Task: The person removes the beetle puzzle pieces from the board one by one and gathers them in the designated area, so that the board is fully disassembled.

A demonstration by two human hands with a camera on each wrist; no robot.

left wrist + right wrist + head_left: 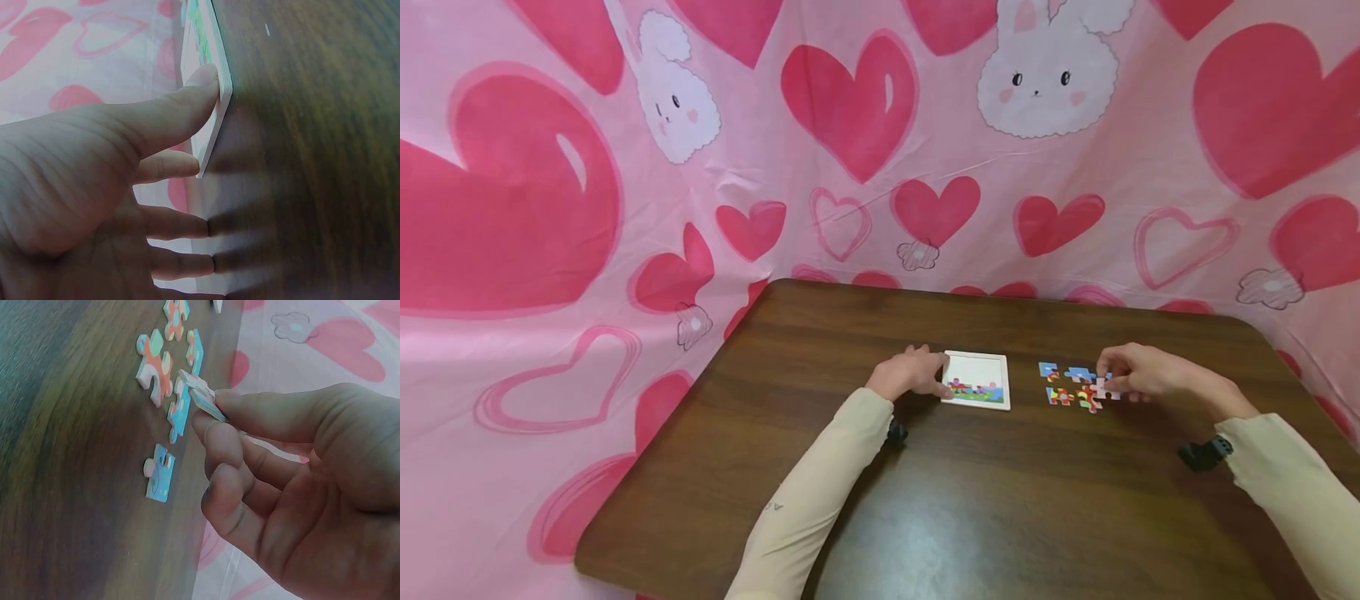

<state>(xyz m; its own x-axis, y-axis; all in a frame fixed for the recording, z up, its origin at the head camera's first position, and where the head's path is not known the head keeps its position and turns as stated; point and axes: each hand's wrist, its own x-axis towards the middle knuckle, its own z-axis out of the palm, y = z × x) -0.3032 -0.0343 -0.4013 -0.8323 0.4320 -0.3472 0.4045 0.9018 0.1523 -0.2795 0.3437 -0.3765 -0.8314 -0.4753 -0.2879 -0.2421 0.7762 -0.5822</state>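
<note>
A white-rimmed puzzle tray lies on the table, its lower part filled with a coloured picture. My left hand is at the tray's left side. In the left wrist view its thumb rests on the rim and the index fingertip touches the edge, while the other fingers stretch down to the tabletop. To the right, my right hand pinches a jigsaw piece between thumb and fingers, just above the table. Several loose jigsaw pieces lie beside and below it, blue, red and yellow; one pale blue piece lies nearest the fingers.
The brown wooden table has rounded corners. A pink cloth with hearts and rabbits hangs along its far and left sides. Dark bands with small devices sit at both wrists.
</note>
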